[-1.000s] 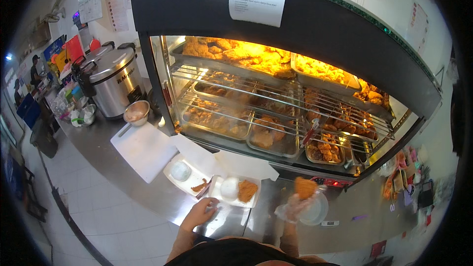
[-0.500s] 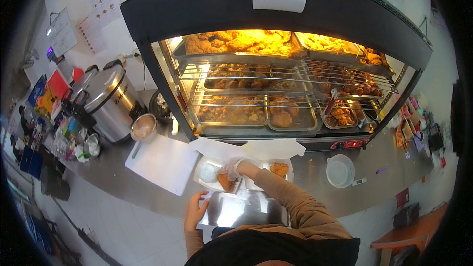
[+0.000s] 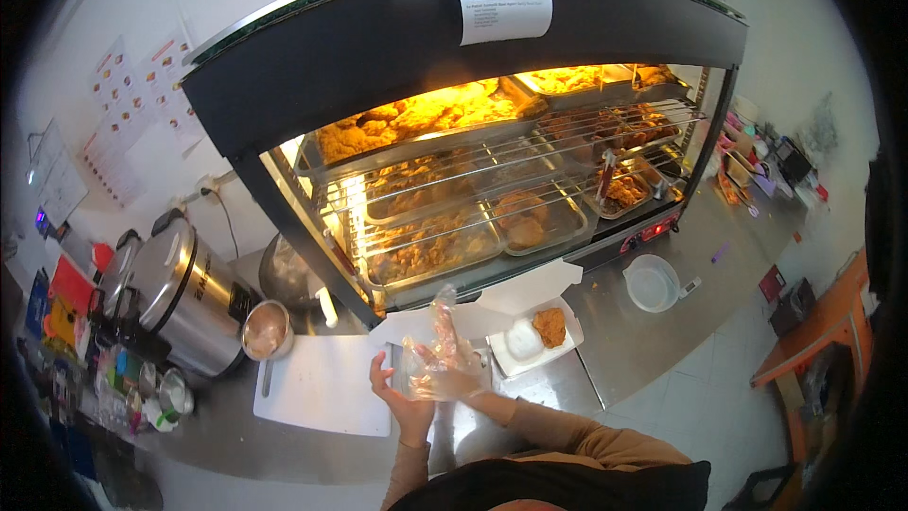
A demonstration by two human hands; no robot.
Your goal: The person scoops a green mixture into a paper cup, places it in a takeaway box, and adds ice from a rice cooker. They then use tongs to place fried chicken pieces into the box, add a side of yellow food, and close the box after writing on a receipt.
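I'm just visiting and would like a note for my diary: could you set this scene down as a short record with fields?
Left hand: bare left hand, fingers spread, close to the right hand
Right hand: right hand in a clear plastic glove, raised above the counter
Hands touching: cannot tell
Open box: white box with a white mound and a fried piece
Left of hands: white cutting board
Right of box: clear tub
Behind: lit display cabinet with trays of fried food
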